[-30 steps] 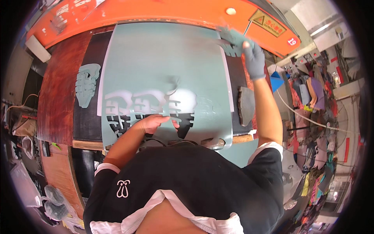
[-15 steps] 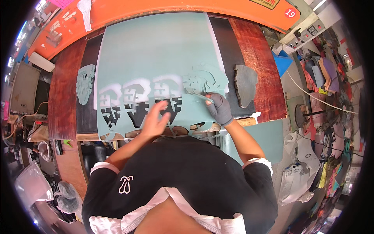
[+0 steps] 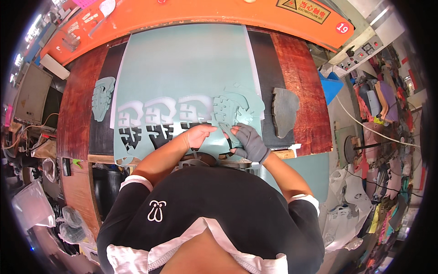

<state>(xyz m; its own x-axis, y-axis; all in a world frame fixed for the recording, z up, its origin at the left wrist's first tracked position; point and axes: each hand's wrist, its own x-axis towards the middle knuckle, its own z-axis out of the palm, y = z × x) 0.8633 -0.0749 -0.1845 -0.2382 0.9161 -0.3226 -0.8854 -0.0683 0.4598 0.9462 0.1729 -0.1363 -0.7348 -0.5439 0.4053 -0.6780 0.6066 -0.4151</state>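
My bare left hand [image 3: 200, 135] and my grey-gloved right hand [image 3: 251, 145], its fingertips uncovered, meet near the bottom edge of a pale green sheet [image 3: 182, 64] spread over a bench. Cut green pieces [image 3: 224, 109] lie on the sheet's lower right, just beyond my fingers. My right fingers are bent at the pieces' lower end; my left fingers stretch toward it, close together. I cannot tell whether either hand grips anything. A dark slab [image 3: 285, 114] lies to the right.
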